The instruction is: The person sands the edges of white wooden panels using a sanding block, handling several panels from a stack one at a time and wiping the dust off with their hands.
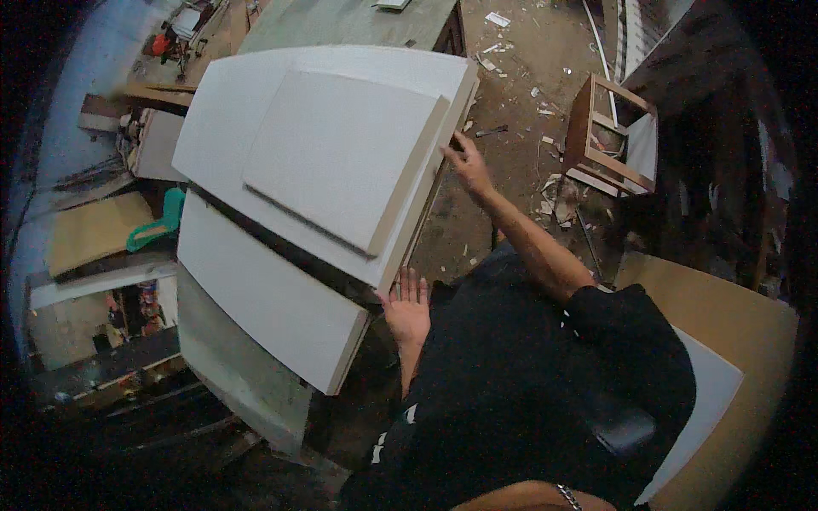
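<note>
A thick white panel (234, 111) lies across the worktable in front of me, with a smaller white panel (345, 157) on top of it. My right hand (467, 166) is at the right edge of the large panel, its fingers bent against that edge; their undersides are hidden. Near the panel's close corner is my left hand (409, 313), palm up with fingers stretched out beside the edge; the thumb reaches toward the corner. Another white panel (268, 285) lies on the near left side, a dark gap between it and the large one.
The pale green worktable (226, 341) shows beneath the panels. A green curved object (162, 226) lies left of them. At the right, a wooden cabinet frame (588, 128) stands on a floor (528, 81) littered with scraps. A brown board (750, 341) and a white sheet (707, 387) are beside me.
</note>
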The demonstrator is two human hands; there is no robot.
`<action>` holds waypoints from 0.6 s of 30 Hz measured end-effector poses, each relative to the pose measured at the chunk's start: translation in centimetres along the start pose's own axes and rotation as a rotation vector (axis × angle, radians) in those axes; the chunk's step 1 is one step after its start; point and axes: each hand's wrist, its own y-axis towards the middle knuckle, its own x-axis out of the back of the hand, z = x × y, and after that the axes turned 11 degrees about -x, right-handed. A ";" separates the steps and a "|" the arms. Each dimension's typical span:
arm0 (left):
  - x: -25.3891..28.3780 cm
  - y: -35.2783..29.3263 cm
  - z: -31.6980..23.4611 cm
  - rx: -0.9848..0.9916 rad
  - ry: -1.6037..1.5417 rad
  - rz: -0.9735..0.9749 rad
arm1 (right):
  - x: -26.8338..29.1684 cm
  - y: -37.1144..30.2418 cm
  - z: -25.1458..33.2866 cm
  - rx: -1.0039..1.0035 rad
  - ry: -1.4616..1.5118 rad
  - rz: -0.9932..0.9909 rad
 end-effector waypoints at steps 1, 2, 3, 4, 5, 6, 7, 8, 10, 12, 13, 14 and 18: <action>-1.0 0.7 0.2 0.022 -0.040 -0.111 | -0.1 0.3 -0.3 0.028 -0.168 -0.088; -3.1 0.8 0.7 0.032 -0.070 -0.236 | 0.4 0.3 -0.6 0.041 -0.327 -0.164; -5.5 1.2 0.6 0.023 -0.095 -0.359 | 0.4 0.7 -0.2 0.055 -0.472 -0.230; -5.8 1.6 0.1 0.021 -0.210 -0.423 | 0.0 0.1 1.0 0.065 -0.414 -0.214; -6.1 2.0 0.0 -0.028 -0.128 -0.423 | -0.1 0.2 1.7 0.062 -0.486 -0.211; -6.2 2.4 -0.2 -0.076 -0.044 -0.424 | -0.1 0.4 2.2 0.059 -0.557 -0.210; -6.8 2.6 -0.1 -0.101 0.038 -0.424 | 0.4 0.4 2.2 0.050 -0.645 -0.219; -7.3 2.3 -0.3 -0.092 0.056 -0.374 | 0.7 0.6 2.3 0.048 -0.652 -0.190; -8.7 2.5 -2.8 0.119 -0.337 -0.488 | 0.7 1.0 2.3 0.103 -0.686 -0.197; -10.0 3.5 -3.7 0.200 -0.544 -0.576 | 1.2 1.6 2.7 0.135 -0.734 -0.178; -10.3 4.0 -3.8 0.190 -0.548 -0.613 | 1.4 1.8 3.1 0.132 -0.771 -0.167; -11.3 4.3 -4.1 0.205 -0.576 -0.672 | 1.6 2.1 3.4 0.128 -0.809 -0.157; -11.0 5.4 -5.3 0.293 -0.646 -0.644 | 1.7 2.5 3.5 0.084 -0.880 -0.041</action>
